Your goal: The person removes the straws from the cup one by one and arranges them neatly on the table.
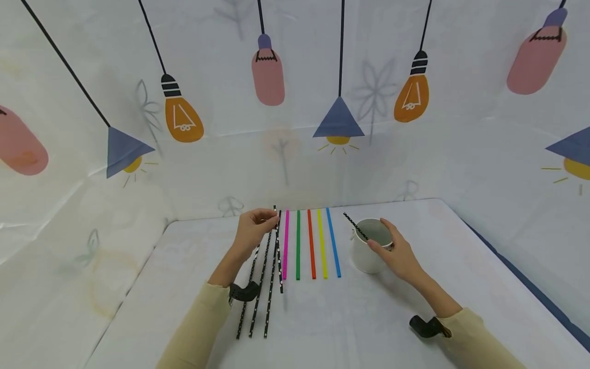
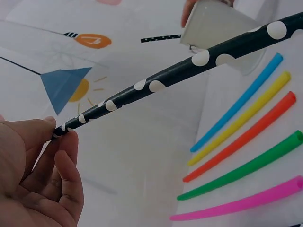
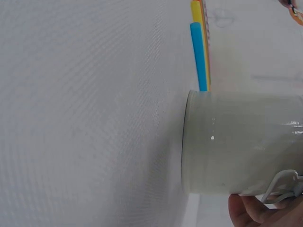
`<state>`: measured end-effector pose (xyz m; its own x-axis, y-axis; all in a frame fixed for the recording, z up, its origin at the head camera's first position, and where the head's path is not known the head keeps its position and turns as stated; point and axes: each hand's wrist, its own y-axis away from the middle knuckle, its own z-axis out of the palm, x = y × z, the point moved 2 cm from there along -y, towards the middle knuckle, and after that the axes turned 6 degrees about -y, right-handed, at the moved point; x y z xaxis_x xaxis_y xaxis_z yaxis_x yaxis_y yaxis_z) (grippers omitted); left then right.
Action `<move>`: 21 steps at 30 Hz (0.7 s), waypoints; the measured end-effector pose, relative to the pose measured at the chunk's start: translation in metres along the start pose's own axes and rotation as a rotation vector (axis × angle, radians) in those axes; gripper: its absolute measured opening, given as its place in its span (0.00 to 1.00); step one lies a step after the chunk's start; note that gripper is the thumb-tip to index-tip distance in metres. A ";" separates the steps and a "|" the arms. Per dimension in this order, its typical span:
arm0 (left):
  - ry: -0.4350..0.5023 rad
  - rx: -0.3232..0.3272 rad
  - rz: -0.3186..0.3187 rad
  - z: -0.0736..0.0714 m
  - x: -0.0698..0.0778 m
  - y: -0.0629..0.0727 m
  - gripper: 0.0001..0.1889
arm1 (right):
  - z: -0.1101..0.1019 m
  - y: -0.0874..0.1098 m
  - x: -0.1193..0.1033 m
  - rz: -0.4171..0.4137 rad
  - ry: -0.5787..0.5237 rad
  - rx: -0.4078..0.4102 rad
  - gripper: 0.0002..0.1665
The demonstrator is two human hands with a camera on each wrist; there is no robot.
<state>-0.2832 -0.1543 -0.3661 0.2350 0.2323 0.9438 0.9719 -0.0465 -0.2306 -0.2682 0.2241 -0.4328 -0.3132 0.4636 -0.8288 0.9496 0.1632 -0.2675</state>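
Observation:
My left hand (image 1: 255, 229) pinches one end of a black straw with white dots (image 2: 156, 84) between thumb and fingertips. Several more black dotted straws (image 1: 260, 287) lie side by side below and beside that hand. On the right, a whitish jar (image 1: 366, 259) with a wire clasp (image 3: 284, 182) stands upright on the table. One black dotted straw (image 1: 355, 225) leans inside it, its upper end sticking out over the rim. My right hand (image 1: 400, 255) grips the jar near its rim, thumb in front and fingers on the far side.
Between the hands lie pink (image 1: 286, 246), green (image 1: 298, 246), red (image 1: 311, 246), yellow (image 1: 322, 246) and blue (image 1: 334, 243) straws in a spaced row. A white cloth covers the table (image 1: 341, 328). Behind it hangs a sheet (image 1: 299, 169) printed with lamps.

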 end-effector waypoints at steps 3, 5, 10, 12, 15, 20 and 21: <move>-0.027 -0.027 -0.029 -0.004 -0.008 0.005 0.12 | 0.000 -0.001 0.001 0.002 -0.003 -0.001 0.47; -0.058 -0.044 -0.046 -0.006 -0.008 0.011 0.12 | 0.000 -0.001 0.001 0.006 -0.006 -0.003 0.47; -0.129 -0.074 -0.084 -0.017 -0.006 0.028 0.12 | -0.001 -0.002 -0.001 0.011 -0.008 -0.009 0.47; -0.125 -0.077 -0.097 -0.023 -0.015 0.032 0.12 | -0.001 -0.002 -0.001 0.007 -0.007 -0.008 0.46; -0.143 -0.067 -0.098 -0.032 -0.038 0.035 0.12 | -0.001 -0.003 -0.001 0.002 -0.006 -0.008 0.46; -0.178 -0.053 -0.132 -0.044 -0.060 0.043 0.14 | -0.002 -0.003 0.000 0.007 -0.009 -0.013 0.47; -0.179 -0.054 -0.137 -0.046 -0.063 0.045 0.15 | -0.002 -0.003 0.000 0.009 -0.006 -0.011 0.47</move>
<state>-0.2537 -0.2159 -0.4246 0.1000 0.4084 0.9073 0.9949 -0.0539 -0.0854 -0.2708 0.2256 -0.4313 -0.3041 0.4597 -0.8344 0.9523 0.1687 -0.2542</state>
